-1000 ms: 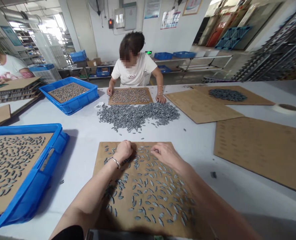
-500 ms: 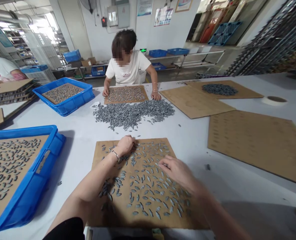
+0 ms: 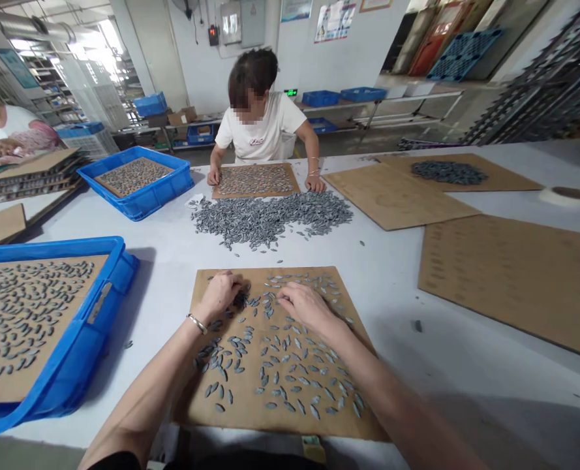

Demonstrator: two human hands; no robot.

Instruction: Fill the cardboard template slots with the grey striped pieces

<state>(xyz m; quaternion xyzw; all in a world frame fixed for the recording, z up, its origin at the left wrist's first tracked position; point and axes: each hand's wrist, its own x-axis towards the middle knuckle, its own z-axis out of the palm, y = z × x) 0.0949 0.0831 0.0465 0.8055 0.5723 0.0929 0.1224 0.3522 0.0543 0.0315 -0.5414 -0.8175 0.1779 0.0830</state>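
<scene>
From my end I see both hands over a brown board (image 3: 250, 418) on the white worktop (image 3: 382, 261), with small grey leaf-shaped pieces (image 3: 297, 343) scattered across it. My left hand (image 3: 221, 292), a silver bracelet (image 3: 198, 324) at its wrist, is near the board's far left corner; its fingers curl down beside a dark cluster of pieces close to their tips, and I cannot tell whether they grip one. My right hand (image 3: 305, 307) is over the far middle, fingers bent and drawn in toward the thumb, tips pointing left, just beside several loose pieces; whether one is pinched there, I can't make out. A few more pieces lie in the gap between the two hands. Nearer me, pieces lie spaced out on the right of the board and bunched more loosely on the left. Beyond the far edge, well apart from my fingers, a heap (image 3: 250, 222) of similar pieces sits in front of a co-worker (image 3: 265, 130).
</scene>
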